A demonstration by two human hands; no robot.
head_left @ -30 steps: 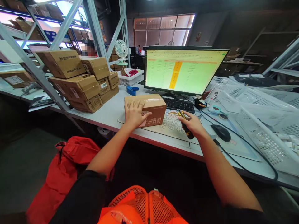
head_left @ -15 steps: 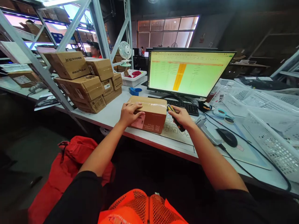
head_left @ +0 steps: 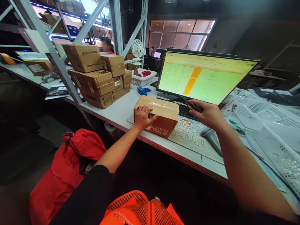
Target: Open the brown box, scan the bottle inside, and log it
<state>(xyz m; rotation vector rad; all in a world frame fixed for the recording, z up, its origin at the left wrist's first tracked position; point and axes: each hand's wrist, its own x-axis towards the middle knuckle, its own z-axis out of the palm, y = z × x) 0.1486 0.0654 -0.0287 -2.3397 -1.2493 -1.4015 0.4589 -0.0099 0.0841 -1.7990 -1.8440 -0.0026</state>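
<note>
My left hand [head_left: 142, 117] still presses curled fingers on the near corner of the taped brown cardboard box [head_left: 159, 114] on the white desk [head_left: 117, 112]. My right hand [head_left: 211, 114], clutching the yellow-black utility knife [head_left: 193, 106], has lifted beside the box's right edge.

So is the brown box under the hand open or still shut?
Shut. The cardboard box has shiny clear tape running unbroken along its closed top flaps, and the left hand rests on its near corner.
</note>
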